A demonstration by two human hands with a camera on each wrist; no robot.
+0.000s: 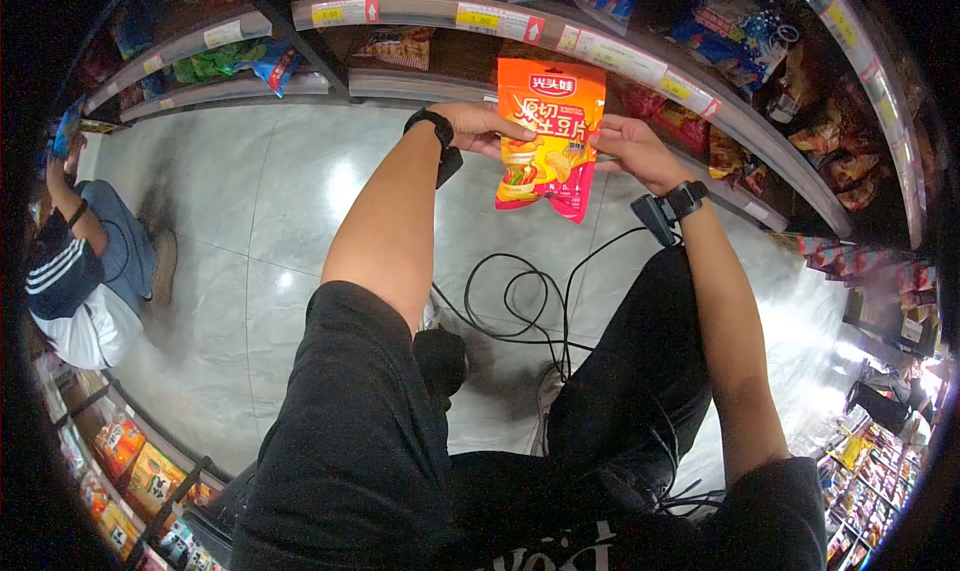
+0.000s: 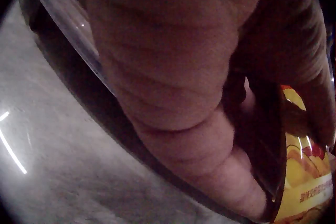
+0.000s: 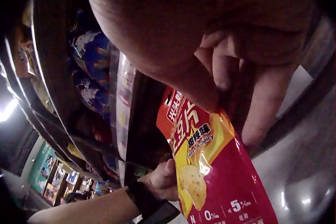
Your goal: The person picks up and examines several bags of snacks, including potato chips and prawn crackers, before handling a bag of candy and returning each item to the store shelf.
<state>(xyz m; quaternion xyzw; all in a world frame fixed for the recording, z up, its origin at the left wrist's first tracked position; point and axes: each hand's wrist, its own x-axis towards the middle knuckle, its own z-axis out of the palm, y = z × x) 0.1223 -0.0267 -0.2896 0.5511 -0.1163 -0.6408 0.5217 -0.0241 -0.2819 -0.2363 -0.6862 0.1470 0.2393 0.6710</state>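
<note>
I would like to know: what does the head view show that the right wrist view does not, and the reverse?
Only the head view: a looped black cable and the wearer's dark trousers.
Only the right wrist view: readable words "Sweet & Spicy" on the snack bag.
Both: the bag, left hand, right hand and grey floor.
</note>
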